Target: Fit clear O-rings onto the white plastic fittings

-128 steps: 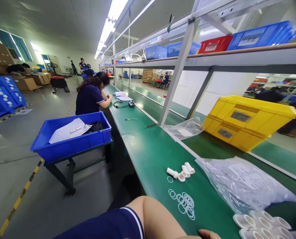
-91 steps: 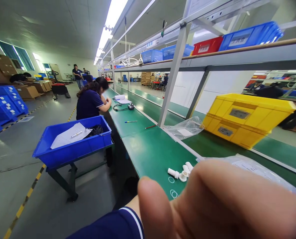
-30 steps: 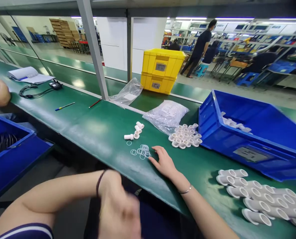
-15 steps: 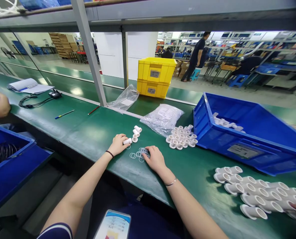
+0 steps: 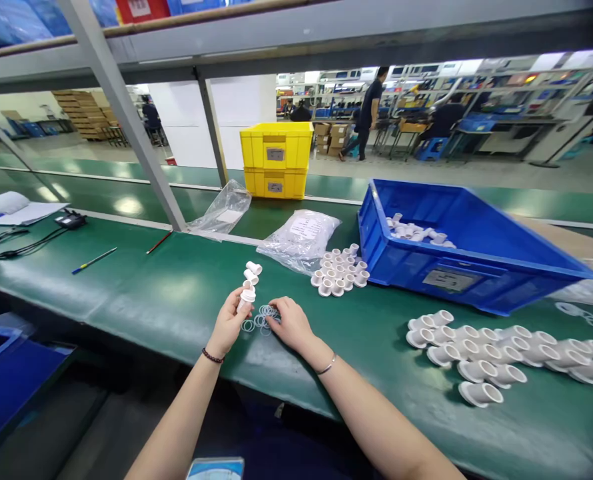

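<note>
My left hand (image 5: 230, 318) is closed around a white flanged plastic tube (image 5: 247, 297), holding it raised with its flanged end up. Two or so similar white fittings (image 5: 252, 268) stand just beyond that hand on the green bench. To the right, my right hand (image 5: 291, 323) rests low over a small pile of thin, pale rings (image 5: 262, 317). Its thumb and forefinger are apart, with the tips at the rings; whether a ring is pinched is not clear.
A cluster of white fittings (image 5: 339, 272) stands beside a blue bin (image 5: 426, 257) holding more. Flanged tubes (image 5: 481, 350) spread over the right. A clear plastic bag (image 5: 301, 235), stacked yellow crates (image 5: 275, 157), a pen (image 5: 94, 261) and a metal post (image 5: 126, 127) are beyond or leftward.
My left hand has lifted the white flanged tube off the bench and turned it more upright. My right hand stays at the rings. The whole view has shifted to the right.
</note>
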A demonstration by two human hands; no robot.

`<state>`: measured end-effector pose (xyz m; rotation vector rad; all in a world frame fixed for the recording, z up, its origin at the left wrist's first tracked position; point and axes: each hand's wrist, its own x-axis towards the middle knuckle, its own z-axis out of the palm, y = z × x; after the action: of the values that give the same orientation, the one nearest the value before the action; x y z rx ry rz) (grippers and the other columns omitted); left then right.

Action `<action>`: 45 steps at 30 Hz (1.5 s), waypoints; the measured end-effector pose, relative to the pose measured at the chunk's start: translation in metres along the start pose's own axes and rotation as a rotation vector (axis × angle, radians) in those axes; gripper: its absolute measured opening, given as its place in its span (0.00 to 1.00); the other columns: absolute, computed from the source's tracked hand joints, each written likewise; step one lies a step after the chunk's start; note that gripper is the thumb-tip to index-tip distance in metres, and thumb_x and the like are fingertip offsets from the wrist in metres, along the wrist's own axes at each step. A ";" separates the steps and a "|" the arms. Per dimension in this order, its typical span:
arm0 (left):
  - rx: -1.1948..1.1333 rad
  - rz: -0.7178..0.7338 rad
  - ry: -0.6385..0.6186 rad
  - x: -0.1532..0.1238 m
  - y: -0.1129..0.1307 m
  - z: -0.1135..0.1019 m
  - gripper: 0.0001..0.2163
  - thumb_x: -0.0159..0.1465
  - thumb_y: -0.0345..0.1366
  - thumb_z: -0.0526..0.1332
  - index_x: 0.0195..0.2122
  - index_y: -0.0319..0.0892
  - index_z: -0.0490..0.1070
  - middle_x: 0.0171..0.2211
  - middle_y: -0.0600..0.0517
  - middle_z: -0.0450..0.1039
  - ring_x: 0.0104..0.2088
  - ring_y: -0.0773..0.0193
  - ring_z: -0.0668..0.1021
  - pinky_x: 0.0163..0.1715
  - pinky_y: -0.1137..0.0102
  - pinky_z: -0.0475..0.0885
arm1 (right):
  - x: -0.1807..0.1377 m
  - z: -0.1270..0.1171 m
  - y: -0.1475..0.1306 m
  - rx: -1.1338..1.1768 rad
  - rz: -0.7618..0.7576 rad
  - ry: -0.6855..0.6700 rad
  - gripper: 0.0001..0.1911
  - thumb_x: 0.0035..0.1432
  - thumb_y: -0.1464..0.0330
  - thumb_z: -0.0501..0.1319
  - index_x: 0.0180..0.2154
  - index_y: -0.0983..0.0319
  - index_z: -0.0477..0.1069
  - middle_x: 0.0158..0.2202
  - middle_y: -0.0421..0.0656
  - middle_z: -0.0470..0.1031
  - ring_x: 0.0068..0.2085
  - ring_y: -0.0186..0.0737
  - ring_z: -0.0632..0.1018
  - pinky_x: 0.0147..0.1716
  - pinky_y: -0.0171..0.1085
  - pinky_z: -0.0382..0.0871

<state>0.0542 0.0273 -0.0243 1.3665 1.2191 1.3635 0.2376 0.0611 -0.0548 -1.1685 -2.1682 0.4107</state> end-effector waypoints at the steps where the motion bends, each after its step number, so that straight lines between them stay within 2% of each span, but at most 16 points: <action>1: -0.109 -0.034 -0.017 0.001 0.001 0.007 0.20 0.63 0.46 0.59 0.53 0.42 0.62 0.35 0.51 0.70 0.32 0.66 0.72 0.35 0.71 0.69 | 0.000 0.000 0.001 0.009 -0.008 0.006 0.12 0.56 0.69 0.64 0.43 0.61 0.68 0.39 0.44 0.70 0.42 0.44 0.70 0.40 0.40 0.64; 4: -0.259 -0.104 -0.068 0.008 0.002 0.027 0.20 0.62 0.46 0.61 0.50 0.42 0.62 0.34 0.51 0.69 0.31 0.68 0.72 0.33 0.73 0.68 | 0.000 0.000 0.005 0.066 -0.040 0.008 0.10 0.56 0.71 0.64 0.42 0.60 0.70 0.37 0.43 0.69 0.40 0.42 0.70 0.40 0.39 0.65; 6: -0.261 -0.098 -0.066 0.019 0.002 0.039 0.21 0.62 0.46 0.61 0.51 0.42 0.61 0.36 0.51 0.69 0.30 0.69 0.70 0.31 0.74 0.67 | 0.000 0.001 0.008 0.127 -0.047 -0.006 0.08 0.56 0.72 0.65 0.39 0.60 0.72 0.35 0.42 0.67 0.38 0.40 0.70 0.39 0.37 0.65; 10: -0.145 0.046 0.010 0.048 0.006 0.061 0.21 0.63 0.46 0.59 0.54 0.43 0.59 0.39 0.50 0.67 0.30 0.70 0.68 0.31 0.73 0.66 | 0.003 0.002 0.014 0.269 -0.020 -0.012 0.06 0.53 0.74 0.66 0.35 0.60 0.73 0.34 0.41 0.67 0.35 0.37 0.71 0.35 0.35 0.66; 13: -0.025 0.168 0.019 0.065 0.006 0.071 0.21 0.63 0.46 0.58 0.53 0.42 0.60 0.39 0.49 0.66 0.35 0.66 0.70 0.37 0.70 0.68 | 0.004 0.001 0.015 0.387 -0.021 0.014 0.06 0.52 0.75 0.66 0.33 0.61 0.73 0.33 0.40 0.67 0.36 0.37 0.72 0.35 0.35 0.66; 18: 0.262 0.288 0.001 0.065 -0.010 0.068 0.17 0.63 0.46 0.56 0.48 0.41 0.64 0.41 0.47 0.67 0.40 0.60 0.72 0.43 0.64 0.68 | 0.006 -0.003 0.015 0.495 -0.045 0.122 0.07 0.50 0.75 0.68 0.28 0.62 0.71 0.31 0.40 0.69 0.37 0.36 0.72 0.40 0.35 0.66; 22: 0.430 0.376 -0.016 0.065 -0.020 0.061 0.19 0.63 0.47 0.57 0.50 0.40 0.64 0.44 0.46 0.68 0.44 0.56 0.72 0.46 0.61 0.68 | 0.012 -0.003 0.021 0.486 -0.052 0.138 0.09 0.50 0.72 0.69 0.26 0.62 0.69 0.30 0.38 0.69 0.36 0.36 0.71 0.40 0.34 0.65; 25: 0.476 0.417 -0.016 0.064 -0.021 0.061 0.19 0.62 0.46 0.57 0.49 0.40 0.64 0.44 0.45 0.69 0.43 0.56 0.73 0.45 0.61 0.68 | 0.013 -0.002 0.025 0.540 0.039 0.199 0.06 0.54 0.69 0.65 0.29 0.61 0.68 0.31 0.38 0.69 0.35 0.36 0.71 0.37 0.34 0.65; 27: 0.485 0.419 -0.030 0.063 -0.020 0.062 0.18 0.63 0.45 0.56 0.48 0.40 0.64 0.43 0.46 0.69 0.42 0.56 0.73 0.43 0.62 0.69 | 0.013 -0.002 0.026 0.645 0.149 0.293 0.05 0.59 0.66 0.61 0.34 0.61 0.68 0.32 0.38 0.69 0.34 0.35 0.71 0.36 0.34 0.65; 31: 0.480 0.339 -0.121 0.060 -0.021 0.064 0.15 0.63 0.43 0.54 0.47 0.40 0.64 0.41 0.47 0.69 0.39 0.58 0.73 0.40 0.64 0.70 | 0.016 -0.005 0.028 0.929 0.284 0.432 0.13 0.61 0.57 0.56 0.36 0.60 0.63 0.27 0.36 0.66 0.27 0.33 0.69 0.29 0.33 0.64; 36: 0.471 0.261 -0.176 0.057 -0.020 0.068 0.12 0.63 0.39 0.54 0.45 0.40 0.63 0.38 0.48 0.69 0.36 0.60 0.73 0.39 0.64 0.69 | 0.017 -0.011 0.026 1.042 0.294 0.420 0.17 0.59 0.52 0.57 0.36 0.60 0.62 0.26 0.36 0.62 0.25 0.32 0.65 0.26 0.32 0.62; 41: 0.470 0.265 -0.206 0.053 -0.015 0.068 0.12 0.63 0.39 0.55 0.45 0.41 0.62 0.40 0.47 0.69 0.39 0.58 0.73 0.42 0.64 0.69 | 0.014 -0.010 0.022 0.915 0.253 0.352 0.16 0.59 0.53 0.57 0.36 0.60 0.64 0.33 0.40 0.66 0.32 0.35 0.69 0.30 0.33 0.65; 45: 0.459 0.274 -0.244 0.051 -0.013 0.067 0.13 0.64 0.42 0.55 0.46 0.41 0.62 0.41 0.46 0.69 0.40 0.58 0.73 0.41 0.64 0.69 | 0.013 -0.009 0.024 0.842 0.278 0.384 0.15 0.60 0.55 0.57 0.37 0.61 0.66 0.35 0.43 0.69 0.37 0.38 0.71 0.35 0.35 0.67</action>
<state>0.1165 0.0848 -0.0320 2.0199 1.2567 1.0858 0.2536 0.0850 -0.0556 -0.9389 -1.2762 1.0050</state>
